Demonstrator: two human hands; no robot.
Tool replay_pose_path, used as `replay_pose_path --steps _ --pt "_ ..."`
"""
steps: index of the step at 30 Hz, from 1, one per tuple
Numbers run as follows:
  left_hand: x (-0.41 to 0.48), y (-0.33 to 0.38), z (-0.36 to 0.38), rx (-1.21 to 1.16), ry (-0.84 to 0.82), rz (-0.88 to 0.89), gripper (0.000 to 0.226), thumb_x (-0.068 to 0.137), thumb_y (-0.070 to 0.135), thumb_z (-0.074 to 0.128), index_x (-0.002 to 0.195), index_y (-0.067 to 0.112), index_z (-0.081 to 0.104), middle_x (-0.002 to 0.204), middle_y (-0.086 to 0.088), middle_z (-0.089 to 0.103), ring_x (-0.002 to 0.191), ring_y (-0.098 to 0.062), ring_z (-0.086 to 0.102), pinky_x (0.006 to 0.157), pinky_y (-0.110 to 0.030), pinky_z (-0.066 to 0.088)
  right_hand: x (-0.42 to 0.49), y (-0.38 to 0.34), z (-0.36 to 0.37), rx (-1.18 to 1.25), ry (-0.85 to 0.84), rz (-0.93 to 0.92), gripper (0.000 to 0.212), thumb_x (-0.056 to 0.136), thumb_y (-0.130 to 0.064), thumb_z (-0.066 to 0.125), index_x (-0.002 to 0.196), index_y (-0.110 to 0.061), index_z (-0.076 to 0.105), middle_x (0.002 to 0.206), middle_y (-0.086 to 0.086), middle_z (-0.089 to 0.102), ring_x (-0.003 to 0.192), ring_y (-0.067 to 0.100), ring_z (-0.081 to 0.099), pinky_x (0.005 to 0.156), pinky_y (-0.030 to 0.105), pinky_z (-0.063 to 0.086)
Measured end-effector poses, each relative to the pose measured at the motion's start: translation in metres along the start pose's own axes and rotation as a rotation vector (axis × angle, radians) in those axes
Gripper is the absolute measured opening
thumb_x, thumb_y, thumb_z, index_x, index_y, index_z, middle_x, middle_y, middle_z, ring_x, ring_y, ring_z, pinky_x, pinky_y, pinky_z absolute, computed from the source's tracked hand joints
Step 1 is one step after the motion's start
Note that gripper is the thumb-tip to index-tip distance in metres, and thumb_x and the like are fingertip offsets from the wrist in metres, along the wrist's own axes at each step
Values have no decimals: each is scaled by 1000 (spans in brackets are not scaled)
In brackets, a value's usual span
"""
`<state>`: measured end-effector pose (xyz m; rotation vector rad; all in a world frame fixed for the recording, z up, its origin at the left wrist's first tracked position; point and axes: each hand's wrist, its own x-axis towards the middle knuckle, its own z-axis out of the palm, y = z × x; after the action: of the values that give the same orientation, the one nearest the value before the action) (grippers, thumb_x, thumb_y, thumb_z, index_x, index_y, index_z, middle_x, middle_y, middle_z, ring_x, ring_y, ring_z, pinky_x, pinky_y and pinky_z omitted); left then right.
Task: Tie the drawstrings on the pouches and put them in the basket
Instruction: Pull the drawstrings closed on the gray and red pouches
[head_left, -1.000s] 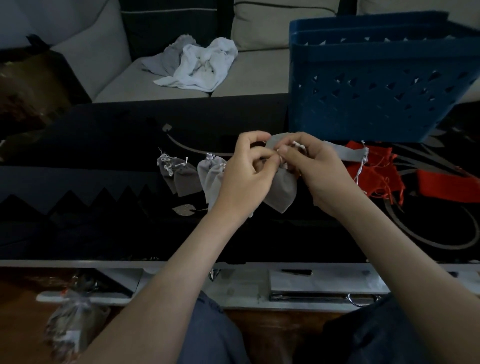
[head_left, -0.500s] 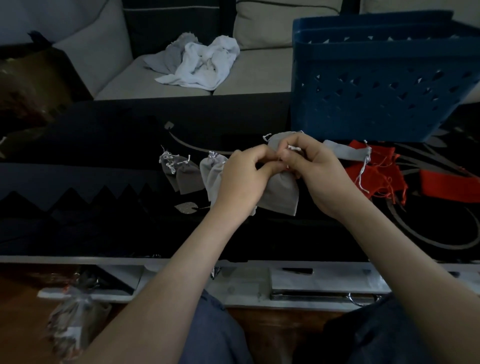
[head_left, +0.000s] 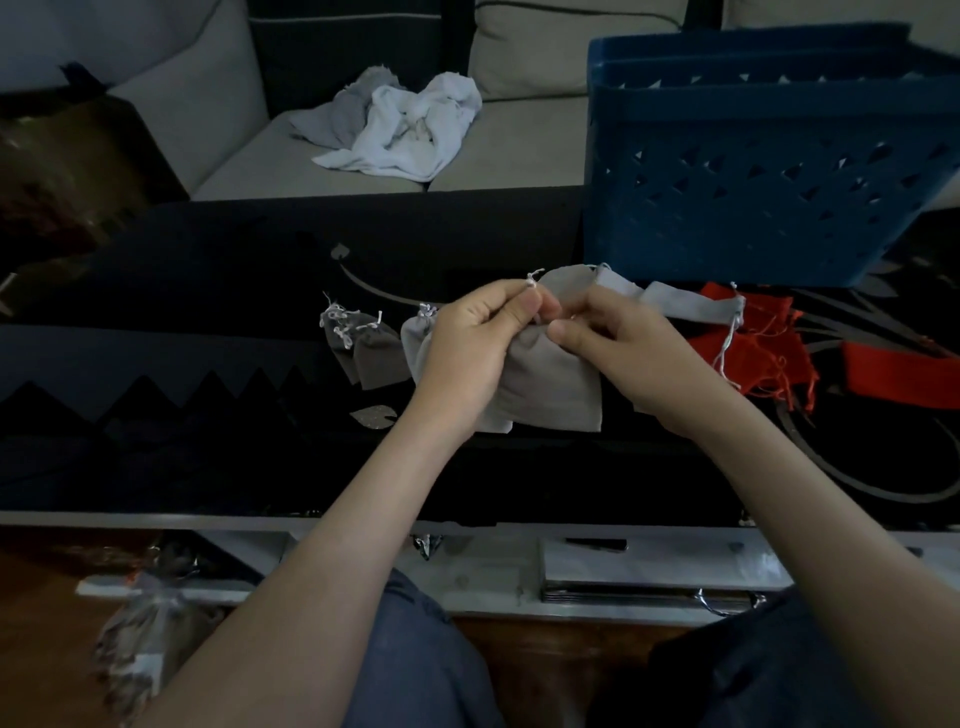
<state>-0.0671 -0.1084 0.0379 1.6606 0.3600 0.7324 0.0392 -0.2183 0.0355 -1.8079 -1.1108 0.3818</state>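
A grey pouch (head_left: 550, 387) hangs between my hands over the black table (head_left: 208, 467). My left hand (head_left: 467, 353) pinches one white drawstring end at the pouch's neck. My right hand (head_left: 618, 358) pinches the other string just beside it. Two tied darker grey pouches (head_left: 363, 345) lie to the left, and a lighter grey one (head_left: 415, 338) sits partly behind my left hand. More grey pouches (head_left: 670, 304) and several red pouches (head_left: 753, 353) lie to the right. The blue basket (head_left: 753, 171) stands at the back right.
A heap of white and grey cloth (head_left: 400, 124) lies on the sofa behind the table. A red strip (head_left: 898, 371) lies at the far right. Below the table's near edge is a lower shelf (head_left: 623, 566) with flat items, and a wrapped bundle (head_left: 145, 623) sits lower left.
The pouch has dropped a little lower and my hands have drawn slightly apart, pulling the drawstring ends at its neck.
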Motion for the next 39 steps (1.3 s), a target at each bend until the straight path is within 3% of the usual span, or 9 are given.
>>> replay_pose_path --steps 5,9,12,16,21,24,28,32,39 --pt "-1 3 -4 56 -32 -66 20 96 14 53 87 17 71 64 11 64 64 2 58 68 -16 46 -2 3 -11 -51 -147 60 24 95 -23 54 89 -5 68 89 13 67 80 10 57 80 31 46" --pt "-2 2 -5 170 -42 -66 10 94 16 58 100 10 63 70 6 64 61 6 58 63 -9 42 -5 4 -22 -88 -169 97 22 93 -23 58 77 -14 70 82 2 68 83 13 62 85 32 46" --pt "-2 3 -4 216 -21 -99 14 92 18 61 100 8 59 73 4 67 62 8 60 62 -5 43 -7 4 -25 -77 -111 172 34 92 -34 58 69 -9 61 66 -1 54 67 11 49 67 27 38" --pt "0 2 0 260 -29 -135 7 92 22 61 92 17 66 71 10 67 68 6 61 68 -11 46 -5 -1 -17 243 15 264 31 95 -28 53 69 -10 52 63 1 43 55 4 42 56 15 36" --pt "-1 -2 7 288 46 -90 12 93 24 59 88 19 70 76 9 68 78 -4 63 76 -26 49 -7 -9 -8 623 -57 256 24 97 -14 47 77 -9 58 71 1 60 67 8 57 65 16 48" --pt "-2 -2 10 279 85 -92 13 93 22 60 87 20 71 81 5 71 85 -11 67 86 -40 53 -10 -10 -3 445 -78 92 23 95 -4 47 84 -17 63 76 -8 65 77 4 60 74 17 49" --pt "-3 -2 13 303 78 -113 17 95 19 55 89 20 71 84 1 72 86 -12 67 88 -44 51 -10 -7 2 186 24 -17 20 92 -2 54 92 -20 61 92 12 65 92 31 58 88 40 48" --pt "-4 -1 14 331 41 -108 22 97 16 50 92 17 71 87 -1 71 88 -15 65 88 -44 51 -9 -5 3 166 82 -64 21 90 -6 59 102 -21 54 76 1 65 74 18 57 68 16 43" --pt "-8 4 14 342 -41 -77 18 96 18 52 102 15 69 91 3 70 88 -6 63 80 -25 50 -9 -6 5 135 177 -36 18 89 -3 59 96 -20 60 79 -6 65 75 -6 61 72 8 46"
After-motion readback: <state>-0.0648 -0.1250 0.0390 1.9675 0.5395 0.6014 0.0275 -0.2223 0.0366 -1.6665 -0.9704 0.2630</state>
